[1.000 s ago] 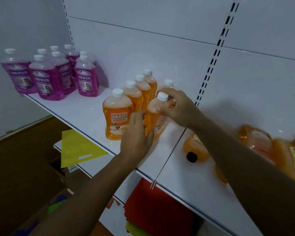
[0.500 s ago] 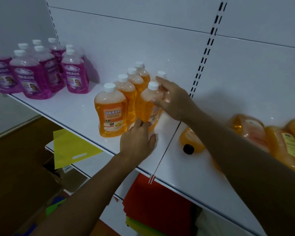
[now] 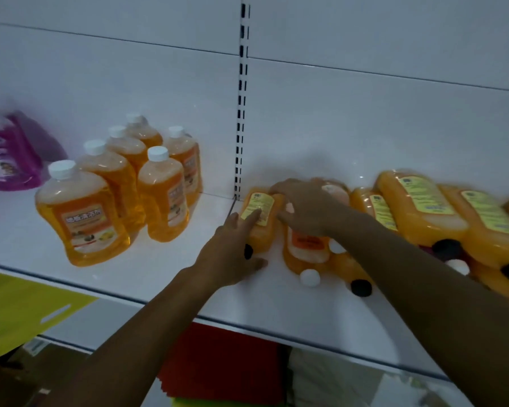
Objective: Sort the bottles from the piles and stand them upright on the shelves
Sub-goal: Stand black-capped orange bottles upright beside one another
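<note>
Several orange bottles with white caps (image 3: 83,212) stand upright in two rows on the left of the white shelf (image 3: 159,274). To the right of the upright post, a pile of orange bottles (image 3: 423,212) lies flat, some with black caps and some with white. My left hand (image 3: 235,248) is open, its fingers lying on the label of a lying black-capped bottle (image 3: 262,207) at the pile's left end. My right hand (image 3: 303,207) curls over the base of a lying white-capped bottle (image 3: 306,248) beside it.
A purple bottle (image 3: 6,154) shows blurred at the far left of the shelf. A slotted post (image 3: 241,113) splits the back wall. On the lower shelf lie a yellow bag (image 3: 27,312) and red sheets (image 3: 224,362).
Both hands have left the upright orange bottle, which stands in the group, and moved right to the lying pile. The view has swung right, leaving most purple bottles out of sight.
</note>
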`<state>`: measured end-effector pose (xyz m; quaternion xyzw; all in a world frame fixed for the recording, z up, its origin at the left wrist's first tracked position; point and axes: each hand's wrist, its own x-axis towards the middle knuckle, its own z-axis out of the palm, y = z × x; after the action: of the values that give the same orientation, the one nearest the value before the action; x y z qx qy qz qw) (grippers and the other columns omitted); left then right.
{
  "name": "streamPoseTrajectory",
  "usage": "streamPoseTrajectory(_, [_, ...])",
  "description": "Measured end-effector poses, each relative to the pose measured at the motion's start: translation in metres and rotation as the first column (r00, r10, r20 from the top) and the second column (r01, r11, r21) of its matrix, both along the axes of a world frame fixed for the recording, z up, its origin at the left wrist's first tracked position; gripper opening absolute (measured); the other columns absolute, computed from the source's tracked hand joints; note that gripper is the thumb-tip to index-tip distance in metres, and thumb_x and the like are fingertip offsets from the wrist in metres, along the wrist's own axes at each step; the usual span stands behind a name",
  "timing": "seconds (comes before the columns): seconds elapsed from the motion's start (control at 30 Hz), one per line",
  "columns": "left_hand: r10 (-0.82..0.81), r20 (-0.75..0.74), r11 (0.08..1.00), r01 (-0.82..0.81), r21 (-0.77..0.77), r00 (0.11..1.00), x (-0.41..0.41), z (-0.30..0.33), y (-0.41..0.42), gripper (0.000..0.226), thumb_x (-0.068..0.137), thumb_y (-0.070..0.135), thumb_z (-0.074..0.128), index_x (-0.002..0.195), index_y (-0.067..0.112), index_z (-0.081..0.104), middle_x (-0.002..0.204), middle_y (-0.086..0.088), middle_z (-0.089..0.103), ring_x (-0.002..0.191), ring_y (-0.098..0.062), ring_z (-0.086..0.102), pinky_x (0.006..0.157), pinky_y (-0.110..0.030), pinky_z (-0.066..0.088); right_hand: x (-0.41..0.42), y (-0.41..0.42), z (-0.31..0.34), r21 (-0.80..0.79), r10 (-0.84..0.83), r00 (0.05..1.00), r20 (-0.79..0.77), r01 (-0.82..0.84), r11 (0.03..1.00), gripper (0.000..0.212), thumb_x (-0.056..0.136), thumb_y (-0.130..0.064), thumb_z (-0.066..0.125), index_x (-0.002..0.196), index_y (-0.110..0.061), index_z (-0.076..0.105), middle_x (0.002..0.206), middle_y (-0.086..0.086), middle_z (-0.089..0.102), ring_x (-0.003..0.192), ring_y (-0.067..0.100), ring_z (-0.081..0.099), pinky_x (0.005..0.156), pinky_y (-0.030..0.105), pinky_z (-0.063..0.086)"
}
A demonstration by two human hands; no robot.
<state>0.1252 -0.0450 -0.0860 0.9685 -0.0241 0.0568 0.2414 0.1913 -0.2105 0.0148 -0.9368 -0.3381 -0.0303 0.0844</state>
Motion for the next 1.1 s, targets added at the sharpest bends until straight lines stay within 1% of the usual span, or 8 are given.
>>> streamPoseTrajectory(0.23, [0.061, 0.218, 0.985, -0.023, -0.174, 0.974, 0.004, 0.015, 0.011, 0.067, 0.085, 0.036, 0.067, 0.144, 0.025, 0.039, 0.136, -0.008, 0.054, 0.118, -0.025, 0.054, 0.096, -0.034, 0.044, -0.010, -0.002, -0.018, -0.098, 0.032, 0.999, 0.003, -0.031, 0.995, 0.080, 0.084, -0.031, 0.068, 0.149, -0.031, 0.022, 0.151, 0.000, 0.032, 0.131, 0.027, 0.042, 0.102, 0.045, 0.041])
streamPoseTrajectory(0.33, [0.199, 0.318, 0.953, -0.107, -0.284, 0.927, 0.005, 0.043, 0.015, 0.056, 0.084, 0.047, 0.065, 0.134, 0.025, 0.050, 0.123, 0.001, 0.062, 0.105, -0.011, 0.057, 0.081, -0.022, 0.045, -0.014, 0.008, -0.022, 0.047, 0.009, 1.000, -0.009, -0.009, 0.999, 0.093, 0.078, -0.040, 0.074, 0.150, -0.030, 0.015, 0.151, 0.002, 0.032, 0.132, 0.028, 0.041, 0.105, 0.050, 0.037])
streamPoseTrajectory(0.5, [0.195, 0.480, 0.967, -0.085, -0.241, 0.855, -0.011, 0.098, 0.017, 0.036, 0.090, 0.054, 0.054, 0.113, 0.027, 0.062, 0.085, 0.023, 0.056, 0.077, 0.003, 0.055, 0.059, -0.012, 0.032, -0.030, 0.018, -0.002, 0.494, 0.025, 0.999, 0.025, -0.034, 0.869, 0.043, 0.089, -0.039, 0.063, 0.121, -0.013, 0.051, 0.113, 0.006, 0.061, 0.100, 0.023, 0.060, 0.085, 0.043, 0.050])
streamPoseTrajectory(0.63, [0.214, 0.595, 0.970, -0.095, -0.224, 0.775, -0.033, 0.132, -0.005, 0.051, 0.089, 0.061, 0.051, 0.125, 0.026, 0.058, 0.104, 0.009, 0.064, 0.088, -0.005, 0.058, 0.068, -0.014, 0.040, -0.052, -0.003, 0.025, 0.745, 0.064, 0.989, -0.133, 0.057, 0.665, 0.035, 0.091, -0.040, 0.059, 0.106, -0.009, 0.059, 0.101, 0.002, 0.067, 0.089, 0.017, 0.067, 0.075, 0.036, 0.058])
streamPoseTrajectory(0.8, [0.093, 0.535, 0.946, 0.092, -0.310, 0.840, -0.064, 0.144, -0.075, 0.073, 0.087, 0.053, 0.060, 0.149, 0.035, 0.025, 0.133, 0.020, 0.045, 0.104, 0.006, 0.050, 0.080, -0.004, 0.038, -0.082, -0.073, 0.052, 0.898, 0.152, 0.963, -0.223, 0.142, 0.416, 0.029, 0.094, -0.030, 0.060, 0.102, -0.002, 0.059, 0.096, 0.009, 0.070, 0.086, 0.020, 0.070, 0.067, 0.038, 0.060])
streamPoseTrajectory(0.87, [0.044, 0.434, 0.904, 0.150, -0.402, 0.900, -0.073, 0.139, -0.111, 0.084, 0.085, 0.051, 0.065, 0.151, 0.033, 0.018, 0.141, 0.015, 0.045, 0.109, 0.001, 0.054, 0.085, -0.013, 0.047, -0.095, -0.115, 0.056, 0.915, 0.146, 0.953, -0.264, 0.200, 0.349, 0.029, 0.095, -0.029, 0.058, 0.102, -0.001, 0.059, 0.095, 0.008, 0.071, 0.085, 0.019, 0.071, 0.065, 0.038, 0.060])
streamPoseTrajectory(0.97, [-0.075, 0.307, 0.856, 0.220, -0.469, 0.949, -0.082, 0.128, -0.171, 0.076, 0.080, 0.050, 0.068, 0.145, 0.029, 0.034, 0.131, 0.009, 0.057, 0.114, -0.009, 0.058, 0.095, -0.039, 0.052, -0.115, -0.187, 0.057, 0.926, 0.111, 0.946, -0.305, 0.267, 0.265, 0.028, 0.097, -0.028, 0.056, 0.100, 0.000, 0.059, 0.091, 0.008, 0.072, 0.082, 0.021, 0.072, 0.063, 0.038, 0.060])
streamPoseTrajectory(1.1, [-0.268, 0.294, 0.772, 0.387, -0.504, 0.917, -0.091, 0.118, -0.262, 0.043, 0.084, 0.026, 0.073, 0.125, 0.025, 0.058, 0.110, 0.021, 0.066, 0.098, 0.001, 0.064, 0.086, -0.033, 0.056, -0.144, -0.288, 0.050, 0.923, 0.000, 0.943, -0.334, 0.327, 0.205, 0.022, 0.097, -0.028, 0.055, 0.102, -0.008, 0.061, 0.086, 0.003, 0.074, 0.080, 0.020, 0.072, 0.062, 0.039, 0.060])
